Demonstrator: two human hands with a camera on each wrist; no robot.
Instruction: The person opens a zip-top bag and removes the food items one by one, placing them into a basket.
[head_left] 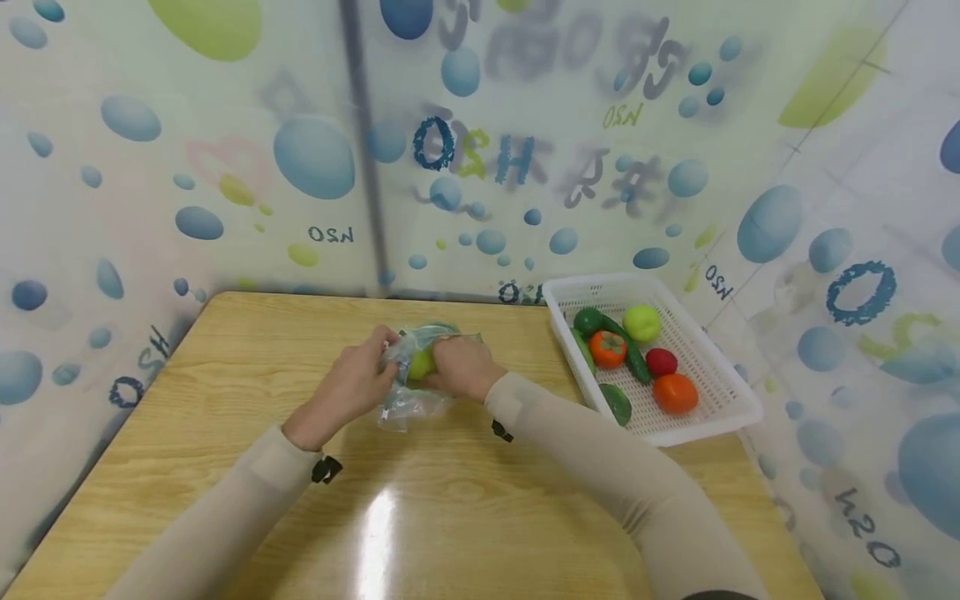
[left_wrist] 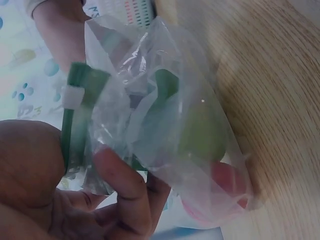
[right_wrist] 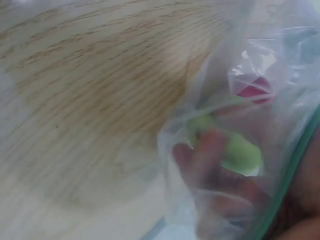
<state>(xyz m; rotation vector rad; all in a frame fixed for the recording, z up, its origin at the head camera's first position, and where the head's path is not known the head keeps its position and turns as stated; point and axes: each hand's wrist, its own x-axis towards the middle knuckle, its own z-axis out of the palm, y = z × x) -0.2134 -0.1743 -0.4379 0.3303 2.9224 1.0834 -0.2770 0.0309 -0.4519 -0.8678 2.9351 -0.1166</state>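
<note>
A clear zip bag (head_left: pixel 411 407) with a green closure strip (left_wrist: pixel 75 120) is at the middle of the table. My left hand (head_left: pixel 352 379) grips the bag by its mouth, thumb and fingers on either side of the edge. Through the mouth reaches my right hand (head_left: pixel 463 367); inside the bag its fingers (right_wrist: pixel 212 150) curl round a yellow-green fruit (right_wrist: pixel 242 155), whose exact kind the plastic blurs. A pinkish-red item (left_wrist: pixel 230 185) also lies in the bag, beside the fruit. Behind the plastic a dark green shape (left_wrist: pixel 166 85) shows, its kind unclear.
To the right stands a white plastic basket (head_left: pixel 720 375) holding a persimmon (head_left: pixel 607 349), a cucumber (head_left: pixel 636 354), an orange-red tomato (head_left: pixel 675 392), a small red item (head_left: pixel 662 362), a yellow-green fruit (head_left: pixel 642 322) and other green produce. A patterned curtain (head_left: pixel 480 208) borders the wooden table (head_left: pixel 300 517).
</note>
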